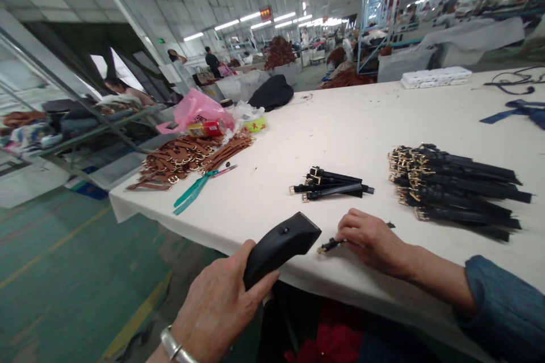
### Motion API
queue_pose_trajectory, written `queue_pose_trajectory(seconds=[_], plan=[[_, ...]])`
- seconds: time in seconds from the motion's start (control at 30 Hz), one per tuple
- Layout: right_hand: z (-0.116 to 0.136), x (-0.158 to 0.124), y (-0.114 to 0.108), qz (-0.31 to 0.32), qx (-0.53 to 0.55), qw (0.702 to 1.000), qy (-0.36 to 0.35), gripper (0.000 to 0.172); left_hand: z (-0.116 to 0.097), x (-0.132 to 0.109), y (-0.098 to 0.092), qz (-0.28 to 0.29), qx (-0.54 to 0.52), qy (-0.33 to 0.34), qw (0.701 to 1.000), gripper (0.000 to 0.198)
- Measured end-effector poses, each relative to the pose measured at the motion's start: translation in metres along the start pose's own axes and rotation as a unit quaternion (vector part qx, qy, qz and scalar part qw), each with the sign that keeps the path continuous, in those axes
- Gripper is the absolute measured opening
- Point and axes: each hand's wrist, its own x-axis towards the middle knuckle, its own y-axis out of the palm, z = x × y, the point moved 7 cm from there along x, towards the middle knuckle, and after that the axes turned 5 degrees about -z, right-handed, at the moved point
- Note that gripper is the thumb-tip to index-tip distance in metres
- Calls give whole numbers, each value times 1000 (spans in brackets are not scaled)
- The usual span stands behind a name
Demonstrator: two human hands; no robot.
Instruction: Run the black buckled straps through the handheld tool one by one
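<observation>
My left hand (221, 300) is wrapped round a black hair clipper (281, 247), its wide head pointing up and to the right over the table's front edge. At the front of the table, my right hand (370, 238) has its fingers closed on a short black buckle strap (331, 246). The strap's gold-coloured buckle end sticks out to the left, and most of its length is hidden under my hand. Just beyond lies a small group of black straps (336, 186). Farther right is a larger pile of black buckle straps (460, 193).
Teal-handled scissors (198, 188) lie by a heap of brown buckle straps (179, 157) at the left. Behind them are a pink plastic bag (202, 110) and a dark cloth item (272, 92). A white power strip (436, 76) sits on the far right of the white table (340, 125).
</observation>
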Motion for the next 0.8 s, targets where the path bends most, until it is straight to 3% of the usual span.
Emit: queue_pose_trajectory(seconds=[0.1,0.27,0.63,0.8], plan=[[-4,-18,11,41,30,999,-5,19,-3,-4,13,21,8,16,1000,30],[-7,-24,11,29,49,998,41,10,-12,-2,34,48,22,57,997,28],[-9,-21,17,-11,30,997,76,12,-34,13,36,86,83,99,988,25],[-6,-12,16,48,64,992,96,6,-31,16,39,89,74,98,988,27]])
